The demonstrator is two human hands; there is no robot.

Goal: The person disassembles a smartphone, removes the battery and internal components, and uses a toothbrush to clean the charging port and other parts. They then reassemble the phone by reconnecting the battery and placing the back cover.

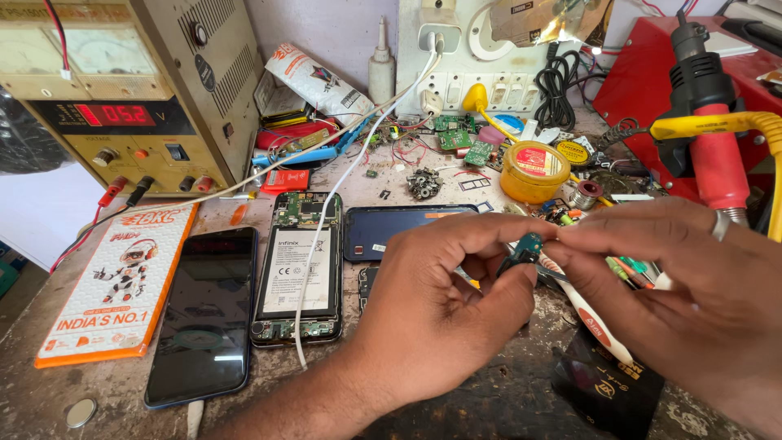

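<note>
Green and small, the circuit board [528, 245] sits pinched between the fingertips of both my hands, above the worn workbench [106, 391]. My left hand [444, 305] is closed on it from below, thumb and forefinger curled around its dark lower edge. My right hand [692, 289], with a ring on one finger, meets the board from the other side, its fingertips closed on the upper end. A toothbrush [582, 314] with a white and red handle lies slanting just beneath the board; I cannot tell whether my right hand holds it. I take the opened phone [297, 265], its back off and battery showing, as my landmark: the board is well to its right. Touching the opened phone on its left lies a dark phone [204, 318], screen up, and further left an orange and white box [118, 281]. Behind the opened phone stands the bench power supply [122, 90] with red digits lit. A white cable [342, 179] runs across the opened phone. Far to its right, behind my hands, sit a yellow tape roll [533, 171] and a red hot-air tool [713, 130].
</note>
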